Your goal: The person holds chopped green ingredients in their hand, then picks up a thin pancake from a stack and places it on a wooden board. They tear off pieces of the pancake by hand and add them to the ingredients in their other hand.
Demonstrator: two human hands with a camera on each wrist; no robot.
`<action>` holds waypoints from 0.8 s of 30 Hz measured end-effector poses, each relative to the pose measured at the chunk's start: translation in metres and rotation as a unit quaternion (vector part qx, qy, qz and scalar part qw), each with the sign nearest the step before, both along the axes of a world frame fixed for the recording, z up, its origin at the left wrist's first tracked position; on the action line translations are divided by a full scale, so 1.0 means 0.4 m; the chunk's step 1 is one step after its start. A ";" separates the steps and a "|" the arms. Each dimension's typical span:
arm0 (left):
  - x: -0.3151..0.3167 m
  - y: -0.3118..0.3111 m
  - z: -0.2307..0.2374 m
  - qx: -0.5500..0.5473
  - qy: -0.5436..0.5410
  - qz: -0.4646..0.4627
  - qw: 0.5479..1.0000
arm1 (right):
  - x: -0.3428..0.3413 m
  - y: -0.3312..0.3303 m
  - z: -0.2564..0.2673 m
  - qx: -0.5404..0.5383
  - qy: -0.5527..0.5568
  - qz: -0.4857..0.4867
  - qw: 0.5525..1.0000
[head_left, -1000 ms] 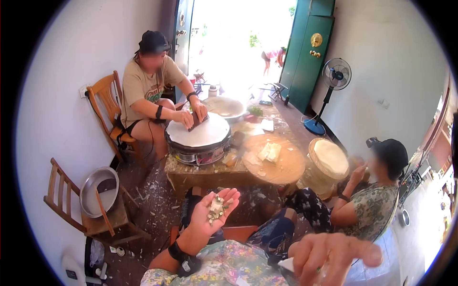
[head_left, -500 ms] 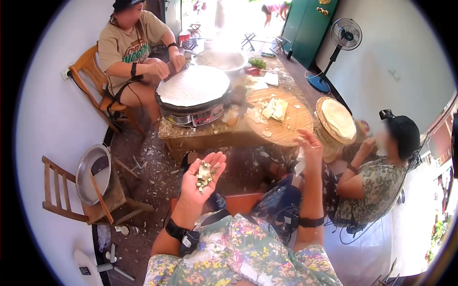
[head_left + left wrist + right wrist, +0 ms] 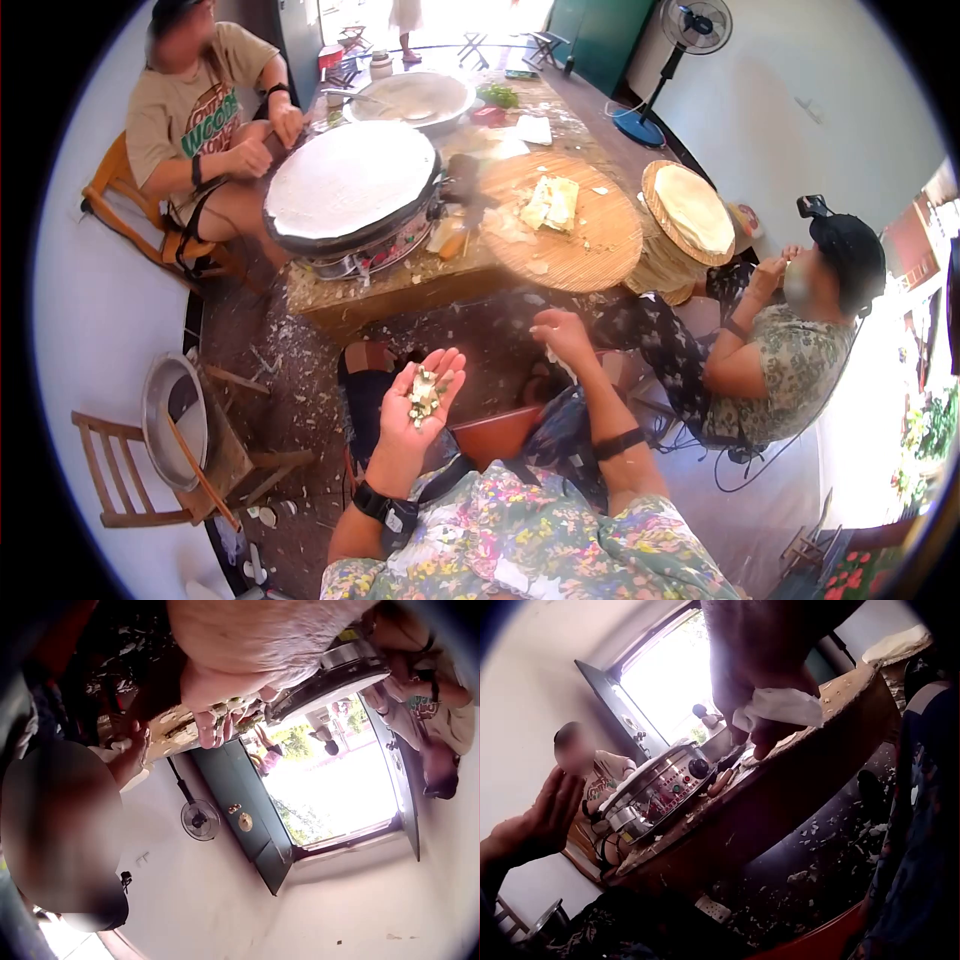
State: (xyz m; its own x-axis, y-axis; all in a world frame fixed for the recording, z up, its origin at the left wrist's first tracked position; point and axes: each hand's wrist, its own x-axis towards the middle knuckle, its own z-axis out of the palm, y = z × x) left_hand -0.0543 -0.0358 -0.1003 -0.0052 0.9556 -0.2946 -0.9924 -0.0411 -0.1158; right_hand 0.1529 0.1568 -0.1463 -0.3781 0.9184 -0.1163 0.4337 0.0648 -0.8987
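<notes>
Littered floor (image 3: 275, 420), morsels (image 3: 426, 398) — on upturned left hand (image 3: 404, 420)

Food bits (image 3: 426, 392) in left grip (image 3: 404, 412) — board (image 3: 612, 236) beyond.

In the head view, the right hand (image 3: 565, 335) mostly hides a white tissue (image 3: 787, 707).

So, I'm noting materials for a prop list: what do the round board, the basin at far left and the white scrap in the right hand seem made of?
Round board: probably bamboo or wood, matte; tan with fine parallel lines.
Basin: likely metal, slightly shiny; silvery grey with a bright rim.
White scrap: perhaps tissue or thin plastic, matte-looking; limp and folded in the right hand.
</notes>
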 end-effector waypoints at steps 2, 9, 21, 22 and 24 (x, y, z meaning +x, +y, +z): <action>-0.002 0.007 -0.026 -0.008 -0.012 -0.008 1.000 | 0.007 0.023 0.002 0.012 -0.027 0.000 1.000; -0.008 0.050 -0.100 -0.027 -0.042 -0.057 0.997 | 0.146 0.141 0.017 0.172 -0.126 -0.133 0.968; 0.081 0.200 -0.121 -0.131 0.042 -0.108 0.985 | 0.544 0.214 0.051 0.026 0.215 -0.361 0.907; 0.091 0.210 -0.126 -0.136 0.051 -0.114 0.983 | 0.561 0.217 0.037 0.033 0.224 -0.368 0.902; 0.108 0.224 -0.130 -0.148 0.061 -0.124 0.979 | 0.583 0.216 0.027 0.014 0.238 -0.375 0.896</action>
State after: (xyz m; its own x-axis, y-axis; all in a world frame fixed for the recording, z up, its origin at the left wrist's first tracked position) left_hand -0.0112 0.0537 -0.1524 0.1637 0.8046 -0.5709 -0.9818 0.1891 -0.0149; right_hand 0.3861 0.2431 -0.1356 0.3458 0.9350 -0.0784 -0.0669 -0.0587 -0.9960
